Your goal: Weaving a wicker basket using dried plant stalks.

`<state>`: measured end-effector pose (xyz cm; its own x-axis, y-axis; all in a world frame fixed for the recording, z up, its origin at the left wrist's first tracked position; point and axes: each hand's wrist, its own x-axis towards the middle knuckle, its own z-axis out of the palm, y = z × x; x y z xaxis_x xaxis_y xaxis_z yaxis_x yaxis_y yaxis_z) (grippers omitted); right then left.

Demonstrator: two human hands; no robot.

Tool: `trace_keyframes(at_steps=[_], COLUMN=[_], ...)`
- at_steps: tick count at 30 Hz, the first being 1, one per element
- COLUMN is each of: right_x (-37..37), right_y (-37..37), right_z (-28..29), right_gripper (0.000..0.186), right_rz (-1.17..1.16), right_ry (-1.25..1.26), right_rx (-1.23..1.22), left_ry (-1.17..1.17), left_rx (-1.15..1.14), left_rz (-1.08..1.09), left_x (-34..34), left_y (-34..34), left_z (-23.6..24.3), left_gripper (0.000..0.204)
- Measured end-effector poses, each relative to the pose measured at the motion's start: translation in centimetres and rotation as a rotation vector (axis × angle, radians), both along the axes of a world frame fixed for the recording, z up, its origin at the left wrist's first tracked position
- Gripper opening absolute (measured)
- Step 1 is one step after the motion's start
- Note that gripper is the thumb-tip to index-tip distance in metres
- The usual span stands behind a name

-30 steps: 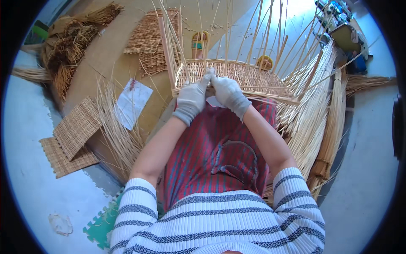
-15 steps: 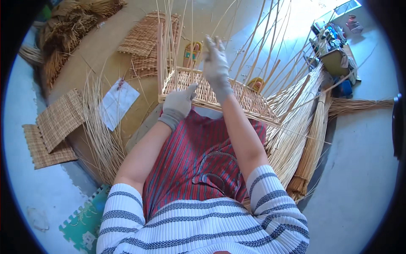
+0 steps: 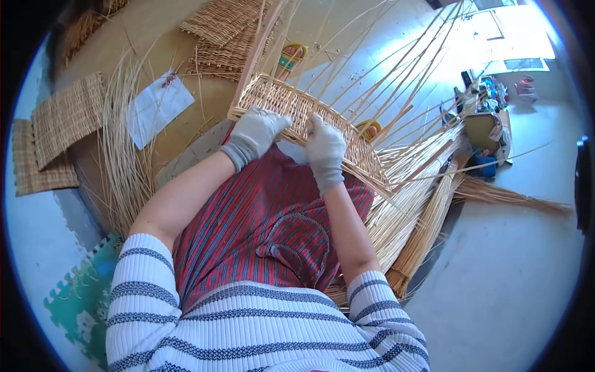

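Note:
A rectangular woven wicker basket (image 3: 288,102) rests over my lap, with long thin stakes (image 3: 416,53) rising from its edges and fanning away. My left hand (image 3: 257,131), in a pale work glove, is closed on the near rim toward the left corner. A little to its right, my gloved right hand (image 3: 326,149) is closed at the same near edge, thumb uppermost. Any single strand pinched in the right fingers is hidden. Below the basket, a red striped cloth (image 3: 229,229) covers my lap.
Long pale strands (image 3: 396,204) and a tied bundle (image 3: 427,232) lie on the right. Woven panels (image 3: 68,121) lie at the left, others (image 3: 226,37) at the far side. Loose fibres (image 3: 124,149) and a white sheet (image 3: 160,105) lie left. Sandalled feet (image 3: 290,59) show beyond the basket.
My right hand has come down from above the basket, fingers stretched, to its near edge and closed there. My left hand stays at the rim. The whole view has shifted and the basket is tilted more.

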<state>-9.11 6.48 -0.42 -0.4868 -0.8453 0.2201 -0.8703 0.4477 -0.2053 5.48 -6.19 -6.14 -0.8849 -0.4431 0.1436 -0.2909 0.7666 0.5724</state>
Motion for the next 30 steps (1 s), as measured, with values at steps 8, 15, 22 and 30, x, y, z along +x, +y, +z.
trace_keyframes(at_steps=[8,15,22,30], right_x=[-2.1,-1.3,-0.9,2.5], right_y=[-1.6,-6.2,-4.2,6.6], right_z=[-0.7,-6.4,-5.1,-1.0], right_gripper=[0.035,0.039,0.021,0.028], right_rz=[0.209,-0.357,-0.056,-0.367], right_ry=[-0.604,-1.309,-0.641,-1.321], right_rx=[-0.221,-0.522,-0.667,-0.418], left_ry=[0.179,0.101,-0.007,0.271], left_rx=[-0.506,-0.367,-0.26,-0.257], left_rz=[-0.07,-0.01,-0.139,-0.069], left_x=[-1.2,-2.8,-1.9,-1.6], left_y=[3.3,3.2,1.9,0.7], left_z=[0.7,-1.9,0.3,-2.6], left_gripper=[0.019,0.017,0.033,0.042])
